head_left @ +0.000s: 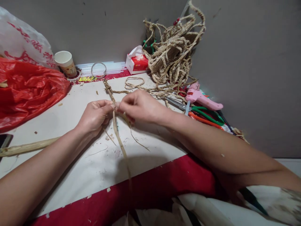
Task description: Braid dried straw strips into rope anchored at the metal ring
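Our left hand (97, 116) and right hand (138, 106) pinch the straw strip (115, 124) at the middle of the white counter (155, 138). At one o'clock sits a pile of braided rope (172, 53); at two o'clock, a pink glue gun (203, 99). A paper cup (66, 64) stands at eleven.

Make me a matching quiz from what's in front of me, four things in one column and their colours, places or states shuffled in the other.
Things:
1. Strand
2. Cup
3. Glue gun
4. Red bag

Descriptions:
A. Pink
B. Crumpled, at the left edge
C. Held in the left hand
D. Upright, open at the top

Right pairs: 1-C, 2-D, 3-A, 4-B
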{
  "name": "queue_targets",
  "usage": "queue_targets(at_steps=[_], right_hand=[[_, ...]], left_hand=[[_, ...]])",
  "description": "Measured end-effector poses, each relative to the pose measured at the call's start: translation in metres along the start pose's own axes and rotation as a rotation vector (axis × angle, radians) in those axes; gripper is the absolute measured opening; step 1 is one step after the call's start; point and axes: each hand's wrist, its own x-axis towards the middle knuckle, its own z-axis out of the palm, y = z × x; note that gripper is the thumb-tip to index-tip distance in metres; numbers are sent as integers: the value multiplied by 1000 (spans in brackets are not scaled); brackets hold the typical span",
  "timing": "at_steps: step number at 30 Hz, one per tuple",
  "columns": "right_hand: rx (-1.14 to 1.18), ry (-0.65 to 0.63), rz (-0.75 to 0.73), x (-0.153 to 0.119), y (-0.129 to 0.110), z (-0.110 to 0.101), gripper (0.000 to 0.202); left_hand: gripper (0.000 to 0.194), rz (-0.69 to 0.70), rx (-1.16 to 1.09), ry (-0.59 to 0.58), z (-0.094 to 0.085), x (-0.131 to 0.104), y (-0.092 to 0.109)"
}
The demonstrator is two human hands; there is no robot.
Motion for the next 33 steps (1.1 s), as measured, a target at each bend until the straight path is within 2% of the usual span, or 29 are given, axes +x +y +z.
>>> queue_targets(at_steps=[2,3,4,6,8,10,17,21,24,29,33], right_hand=[[85,155,0,7,7,-7,29],[138,182,-3,10,11,-7,26],[205,155,-4,13,15,-6,24],[389,-1,26,17,21,-1,24],[596,-181,113,18,23,4,28],[741,-292,223,18,21,6,29],[727,-448,394,23,25,-2,31],[836,-495,444,24,26,-2,30],[900,-469,467,21,23,-1,32],[782,-261,413,16,22,8,22],[616,-140,348,14,23,17,21]], left_hand=[[13,-27,-29,-29,0,-1,4],[13,-37,-41,-39,-1,-1,6],[14,-45,-51,-48,-1,-1,7],[14,-54,-61,-69,-2,-1,8],[15,-47,-62,-90,-2,0,7],[15,-27,-56,-85,-1,1,6],[13,79,69,-53,3,-2,2],[9,163,222,-44,3,-5,4],[9,203,310,-102,1,-6,6],[20,262,593,-209,-7,-3,8],[23,354,1052,-120,-11,-4,13]])
